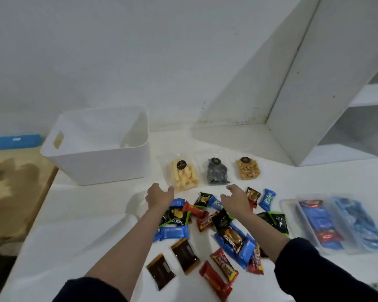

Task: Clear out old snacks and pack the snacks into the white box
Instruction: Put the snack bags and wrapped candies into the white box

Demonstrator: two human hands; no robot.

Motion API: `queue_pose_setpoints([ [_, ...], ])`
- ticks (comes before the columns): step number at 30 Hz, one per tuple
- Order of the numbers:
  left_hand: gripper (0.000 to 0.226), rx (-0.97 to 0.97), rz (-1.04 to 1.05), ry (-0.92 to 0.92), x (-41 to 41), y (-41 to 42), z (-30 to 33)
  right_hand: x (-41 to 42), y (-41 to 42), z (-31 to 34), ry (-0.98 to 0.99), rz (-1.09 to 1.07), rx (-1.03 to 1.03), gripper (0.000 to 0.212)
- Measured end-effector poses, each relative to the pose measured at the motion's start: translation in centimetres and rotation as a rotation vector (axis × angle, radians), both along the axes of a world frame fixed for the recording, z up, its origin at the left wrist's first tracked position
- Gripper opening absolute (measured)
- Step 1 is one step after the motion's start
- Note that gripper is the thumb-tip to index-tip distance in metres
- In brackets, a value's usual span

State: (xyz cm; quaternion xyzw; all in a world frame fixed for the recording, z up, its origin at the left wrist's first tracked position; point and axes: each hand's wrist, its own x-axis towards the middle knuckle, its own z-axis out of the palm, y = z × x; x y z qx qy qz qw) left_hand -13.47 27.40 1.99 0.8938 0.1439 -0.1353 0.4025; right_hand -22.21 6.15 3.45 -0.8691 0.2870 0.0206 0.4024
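Note:
A white box (100,162) stands open at the back left of the white table (79,219). Right of it lie three clear bags: yellow sticks (184,175), dark pieces (217,172) and peanuts (248,168). Several small wrapped snacks (205,232) in blue, red, black and brown are scattered in front. My left hand (159,196) reaches forward with relaxed fingers, its thumb near the bag of yellow sticks. My right hand (236,199) hovers over the wrapped snacks with loosely spread fingers. Neither hand holds anything.
Two clear trays (340,223) of blue and red wrapped snacks sit at the right. A white shelf unit (327,105) rises at the back right. Left of the table are a wooden surface (15,192) and a blue case (14,141).

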Motion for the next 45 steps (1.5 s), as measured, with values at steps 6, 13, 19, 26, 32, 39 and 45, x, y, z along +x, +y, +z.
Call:
queue_pose_setpoints([
  [6, 0.088, -0.117, 0.012, 0.047, 5.2, -3.0, -1.0, 4.6, -5.5, -0.3, -0.014, -0.119, -0.084, 0.039],
  [13, 0.087, -0.181, 0.131, 0.18, 8.1, -5.9, -2.3, 9.9, -13.1, -1.6, 0.129, -0.213, -0.239, 0.041],
  [19, 0.079, -0.257, 0.169, 0.19, 8.2, -6.2, -4.1, 13.1, -16.4, -3.1, 0.234, -0.306, -0.01, 0.031],
  [26, 0.074, -0.3, 0.232, 0.176, 8.4, -6.4, -4.8, 15.4, -17.0, -2.8, 0.113, -0.343, 0.435, 0.018],
  [32, 0.072, -0.302, 0.218, 0.173, 8.4, -6.3, -4.8, 15.7, -11.9, -1.0, 0.033, -0.15, 0.718, 0.006],
  [39, 0.069, -0.212, 0.107, 0.166, 8.5, -5.8, -4.1, 15.0, -6.4, -2.6, 0.214, -0.18, 0.323, 0.078],
  [45, 0.058, -0.194, 0.015, 0.122, 7.9, -5.5, -2.7, 13.8, -4.9, -1.5, 0.178, -0.181, 0.428, 0.029],
])
